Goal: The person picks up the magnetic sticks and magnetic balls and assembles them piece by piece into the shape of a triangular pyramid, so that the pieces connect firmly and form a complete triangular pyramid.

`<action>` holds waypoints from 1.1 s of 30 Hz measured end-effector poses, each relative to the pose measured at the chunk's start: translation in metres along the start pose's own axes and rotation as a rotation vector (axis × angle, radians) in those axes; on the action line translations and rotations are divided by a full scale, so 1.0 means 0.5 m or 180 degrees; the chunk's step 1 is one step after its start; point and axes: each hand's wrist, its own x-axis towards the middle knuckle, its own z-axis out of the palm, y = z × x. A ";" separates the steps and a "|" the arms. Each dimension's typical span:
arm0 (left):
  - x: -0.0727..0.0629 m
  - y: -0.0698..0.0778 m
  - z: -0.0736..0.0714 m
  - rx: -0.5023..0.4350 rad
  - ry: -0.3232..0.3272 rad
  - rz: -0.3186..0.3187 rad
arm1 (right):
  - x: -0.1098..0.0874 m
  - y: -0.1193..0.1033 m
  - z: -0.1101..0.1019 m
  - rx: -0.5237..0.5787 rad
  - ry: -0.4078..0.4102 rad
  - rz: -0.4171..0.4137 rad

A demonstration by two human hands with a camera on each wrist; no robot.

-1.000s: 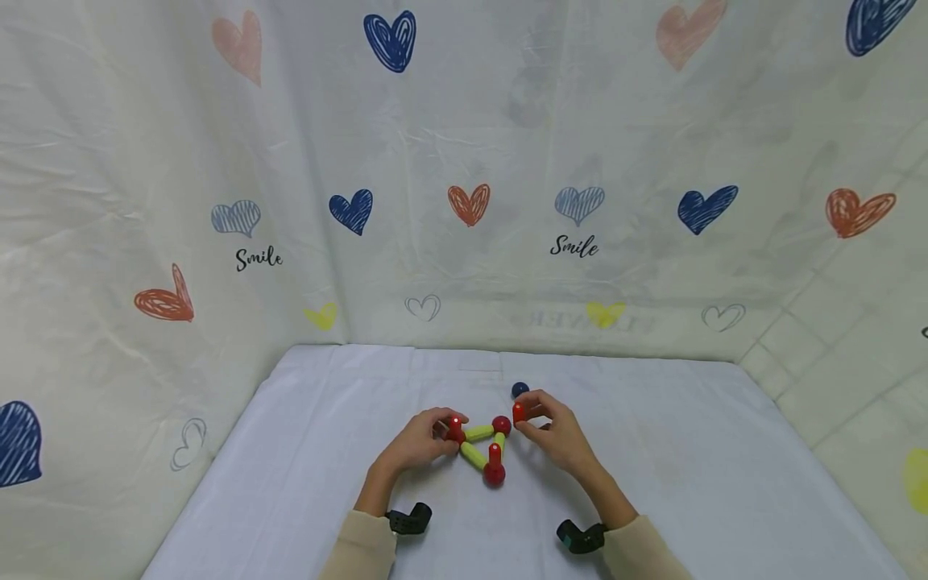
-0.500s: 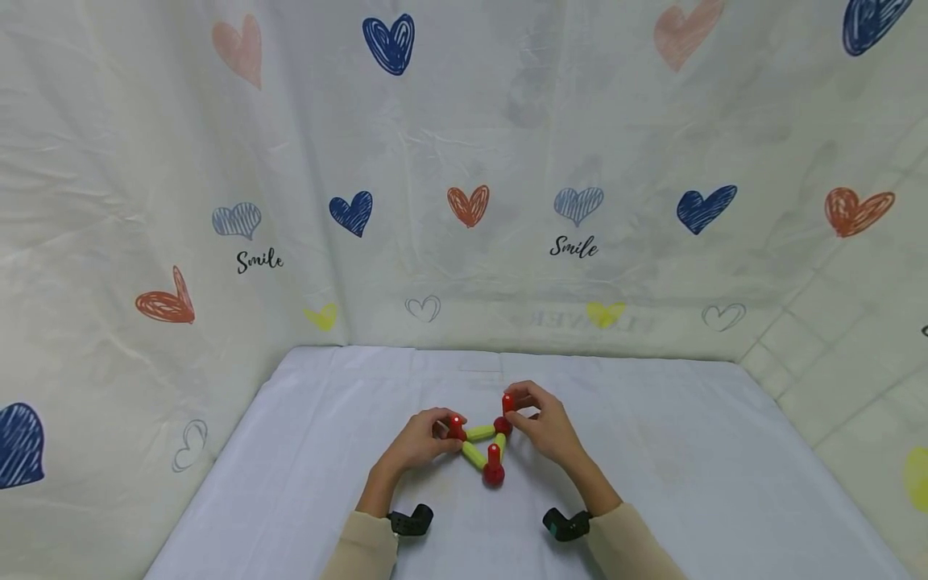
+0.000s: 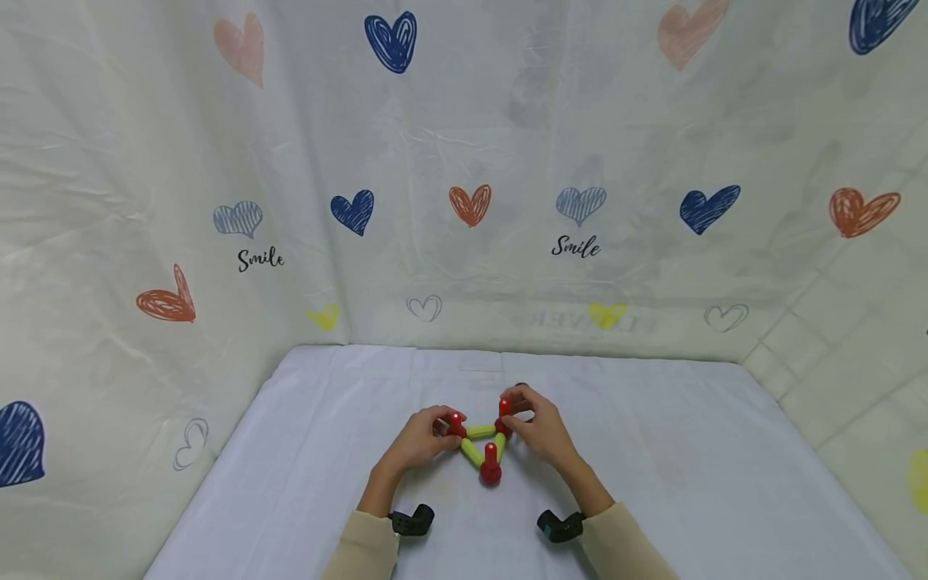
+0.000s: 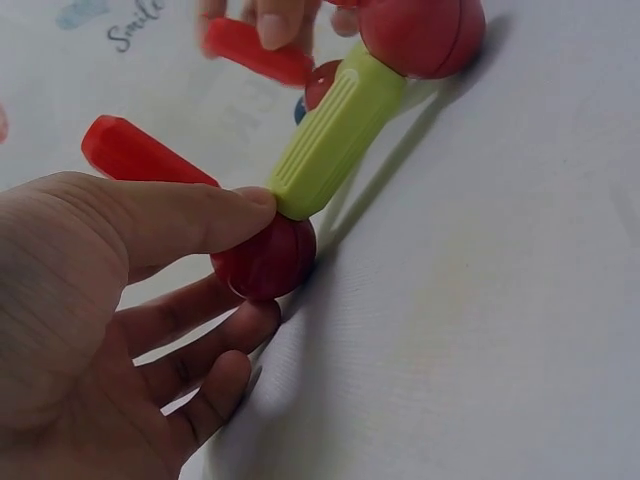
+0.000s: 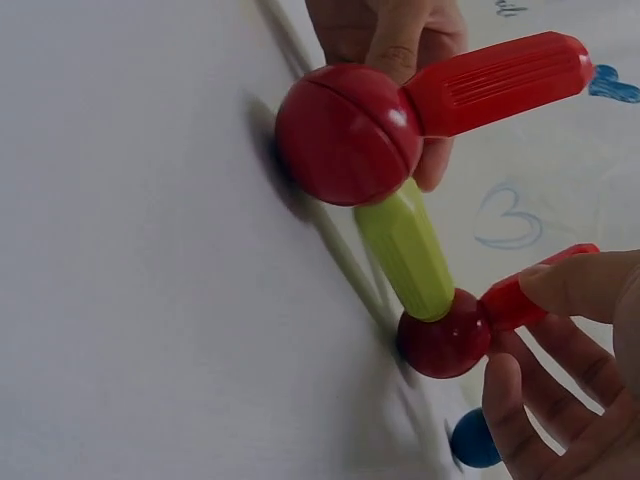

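A triangle of yellow-green rods [image 3: 472, 453] joined at red balls [image 3: 490, 474] lies on the white cloth. A red rod [image 5: 505, 85] stands up from the ball nearest the person. My left hand [image 3: 423, 436] grips the left corner ball [image 4: 268, 262], its thumb across the joint with the green rod; another red rod [image 4: 145, 152] rises from that ball. At the far right corner, my right hand [image 3: 542, 424] pinches a third red rod [image 5: 512, 303] between thumb and fingers. The lower end of this rod meets the corner ball [image 5: 443, 338].
A blue ball [image 5: 474, 440] sits on the cloth behind the right hand, mostly hidden in the head view. The table [image 3: 696, 451] ends at a white curtain [image 3: 507, 121] printed with hearts. Each wrist wears a black camera [image 3: 413, 520].
My right hand has moved left with its red rod, from beside the far right ball to on top of it, then slightly down. The left hand keeps its hold on the left ball.
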 end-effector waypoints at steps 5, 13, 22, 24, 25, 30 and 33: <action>0.002 -0.002 0.002 0.0002 0.0072 -0.0012 | -0.002 0.004 0.003 -0.0044 -0.0027 0.0050; -0.002 0.003 -0.001 -0.0028 0.0285 0.0035 | -0.004 -0.002 -0.010 -0.0094 -0.0187 0.0066; 0.000 0.004 -0.006 -0.0133 0.0411 0.0062 | -0.005 0.004 -0.025 -0.0043 -0.0553 -0.0071; 0.001 0.004 -0.006 -0.0109 0.0430 0.0065 | -0.006 0.005 -0.025 -0.0059 -0.0616 -0.0111; 0.001 0.004 -0.005 -0.0104 0.0439 0.0065 | -0.006 0.006 -0.025 -0.0067 -0.0629 -0.0119; 0.000 0.003 -0.003 -0.0039 0.0462 0.0127 | -0.005 0.008 -0.024 -0.0103 -0.0673 -0.0136; 0.000 0.003 -0.001 -0.0016 0.0453 0.0162 | -0.005 0.007 -0.023 -0.0137 -0.0712 -0.0158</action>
